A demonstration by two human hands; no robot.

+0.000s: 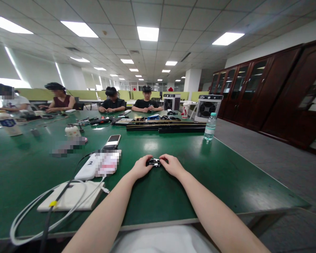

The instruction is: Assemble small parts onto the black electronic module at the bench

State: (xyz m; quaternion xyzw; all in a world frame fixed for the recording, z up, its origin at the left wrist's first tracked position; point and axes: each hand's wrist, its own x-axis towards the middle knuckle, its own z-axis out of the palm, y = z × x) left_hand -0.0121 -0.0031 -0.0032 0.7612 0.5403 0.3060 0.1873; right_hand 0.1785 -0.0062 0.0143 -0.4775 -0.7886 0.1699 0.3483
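A small black and silver mechanical part (155, 162) is held between both hands, just above or on the green tabletop; I cannot make out its exact kind. My left hand (142, 167) pinches its left end between thumb and fingers. From the other side, my right hand (172, 165) grips the right end with its fingertips. Parts of the device are hidden behind the fingers.
Left of my arm lie a white power bank (86, 168), a phone (113, 141) and a white box (68, 196) with looped cables. A water bottle (210, 127) stands at the right edge. Black bars (181, 129) lie ahead; several people sit beyond.
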